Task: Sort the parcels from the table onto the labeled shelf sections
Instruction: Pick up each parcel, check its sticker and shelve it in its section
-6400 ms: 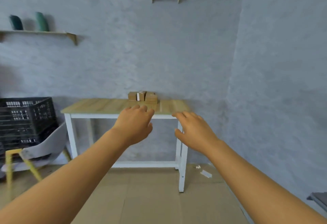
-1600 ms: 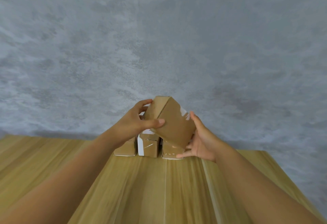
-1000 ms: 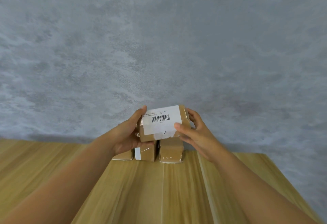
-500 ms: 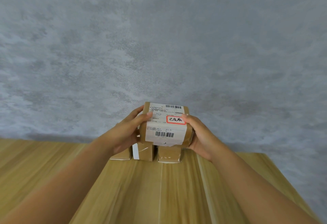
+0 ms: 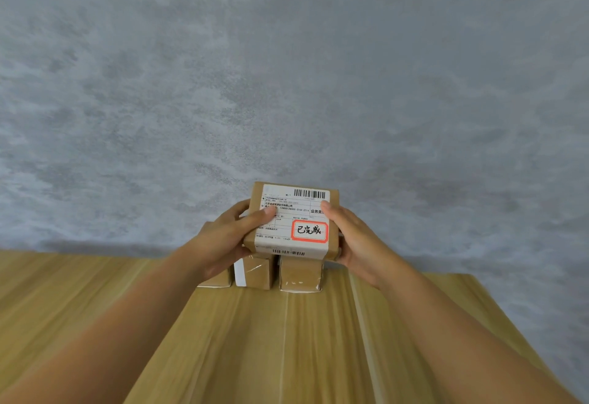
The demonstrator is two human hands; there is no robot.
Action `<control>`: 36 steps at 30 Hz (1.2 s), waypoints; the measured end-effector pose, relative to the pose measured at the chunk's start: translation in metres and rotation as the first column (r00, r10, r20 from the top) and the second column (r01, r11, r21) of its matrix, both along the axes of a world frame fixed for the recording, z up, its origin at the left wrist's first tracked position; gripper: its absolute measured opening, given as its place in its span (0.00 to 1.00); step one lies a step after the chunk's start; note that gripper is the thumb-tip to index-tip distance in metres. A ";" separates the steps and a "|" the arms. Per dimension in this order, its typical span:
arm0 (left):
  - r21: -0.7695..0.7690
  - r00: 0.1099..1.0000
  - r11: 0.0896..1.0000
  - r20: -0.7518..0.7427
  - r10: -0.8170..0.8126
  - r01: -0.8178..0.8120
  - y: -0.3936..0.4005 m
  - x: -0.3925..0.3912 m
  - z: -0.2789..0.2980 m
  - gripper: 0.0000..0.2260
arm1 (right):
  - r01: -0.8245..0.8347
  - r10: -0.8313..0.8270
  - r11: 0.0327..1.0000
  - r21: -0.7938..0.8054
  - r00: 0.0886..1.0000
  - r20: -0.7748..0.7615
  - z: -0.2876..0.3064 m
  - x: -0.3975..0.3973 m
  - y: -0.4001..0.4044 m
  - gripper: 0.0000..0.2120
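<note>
Grey mottled wall (image 5: 287,68) fills the upper part of the head view, and a wooden table (image 5: 95,301) with pale plank seams runs up to it. From the left, a bare forearm reaches over the table to the left hand (image 5: 223,241), which grips the left side of the held parcel (image 5: 271,241): its thumb lies across the white shipping label and its fingers curl round the far edge. The held parcel, a brown cardboard box, sits raised above the table between both hands, label side tilted toward the camera. The label carries barcodes, printed lines and a red-bordered sticker (image 5: 309,230) with handwritten characters. Under and behind it, three more parcels stand in a row against the wall: the left parcel (image 5: 216,281), mostly hidden by the left hand; the middle parcel (image 5: 255,273), with a white strip on its left edge; and the right parcel (image 5: 300,274), glossy with tape. The right hand (image 5: 353,241) holds the box's right side, thumb on the label's upper corner, fingers wrapped underneath.
</note>
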State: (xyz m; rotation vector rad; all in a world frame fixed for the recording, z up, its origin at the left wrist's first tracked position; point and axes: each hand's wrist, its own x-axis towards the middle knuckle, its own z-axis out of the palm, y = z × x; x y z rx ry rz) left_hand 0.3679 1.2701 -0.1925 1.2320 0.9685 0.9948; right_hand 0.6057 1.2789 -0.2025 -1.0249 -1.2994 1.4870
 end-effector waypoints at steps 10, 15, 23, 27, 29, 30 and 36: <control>0.603 0.420 0.795 -0.740 0.526 0.065 -0.009 0.001 0.018 0.13 | 0.196 -0.196 0.980 -0.036 0.980 0.023 0.001 0.023 -0.011 0.21; 0.645 0.084 0.640 -0.729 0.679 0.418 -0.012 -0.006 0.003 0.13 | 0.161 -0.161 0.984 -0.075 0.987 0.011 0.003 0.032 -0.028 0.19; 0.677 0.002 0.485 -0.583 0.812 0.553 -0.027 0.000 -0.014 0.09 | 0.083 -0.083 0.994 -0.071 0.997 0.001 -0.004 0.046 -0.056 0.18; 0.666 -0.011 0.513 -0.604 0.797 0.541 -0.044 0.003 -0.016 0.13 | 0.102 -0.105 0.992 -0.075 0.994 -0.039 -0.009 0.048 -0.077 0.17; 0.644 -0.023 0.531 -0.624 0.781 0.550 -0.052 0.006 -0.012 0.13 | 0.116 -0.120 0.991 -0.071 0.991 -0.057 -0.007 0.047 -0.091 0.17; 0.640 -0.019 0.531 -0.629 0.777 0.555 -0.055 0.008 -0.009 0.13 | 0.131 -0.134 0.989 -0.064 0.990 -0.054 -0.005 0.047 -0.097 0.17; 0.669 0.058 0.485 -0.618 0.784 0.563 -0.084 0.029 0.013 0.12 | 0.267 -0.268 0.964 -0.012 0.963 -0.043 0.018 0.044 -0.150 0.19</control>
